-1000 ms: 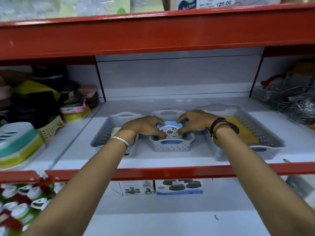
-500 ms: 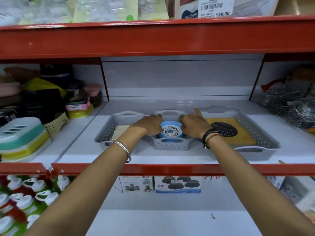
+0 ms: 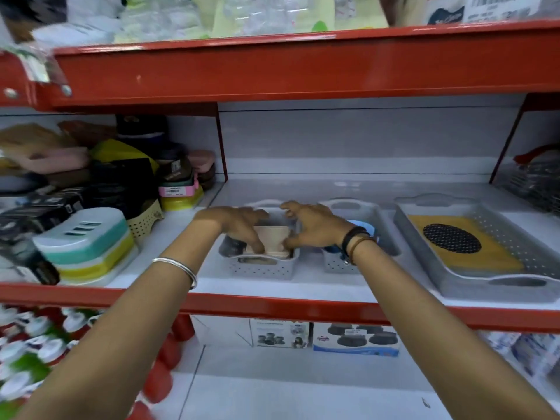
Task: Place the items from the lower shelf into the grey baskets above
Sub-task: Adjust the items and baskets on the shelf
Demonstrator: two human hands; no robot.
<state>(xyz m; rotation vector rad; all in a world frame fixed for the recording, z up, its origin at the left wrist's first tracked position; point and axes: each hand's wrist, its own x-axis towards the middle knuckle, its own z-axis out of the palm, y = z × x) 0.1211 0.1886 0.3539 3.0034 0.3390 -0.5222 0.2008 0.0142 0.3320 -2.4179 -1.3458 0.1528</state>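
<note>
Three grey baskets stand in a row on the white shelf. In the left basket (image 3: 260, 269) lies a beige square item (image 3: 271, 237); my left hand (image 3: 239, 224) and my right hand (image 3: 312, 225) both grip it by its sides. The middle basket (image 3: 333, 266) holds a blue round item (image 3: 362, 225), mostly hidden behind my right wrist. The large right basket (image 3: 472, 291) holds a yellow board with a black perforated oval (image 3: 451, 237). On the lower shelf two printed boxes (image 3: 324, 336) stand at the back.
The red shelf edge (image 3: 272, 307) runs under my forearms and another red beam (image 3: 303, 65) hangs above. Stacked plastic containers (image 3: 88, 244) crowd the left bay. Wire racks (image 3: 536, 183) fill the right bay. Packaged goods (image 3: 33, 344) sit low on the left.
Both hands left the blue item in the middle basket and shifted to the left basket, where they now grip the beige item. The view panned left.
</note>
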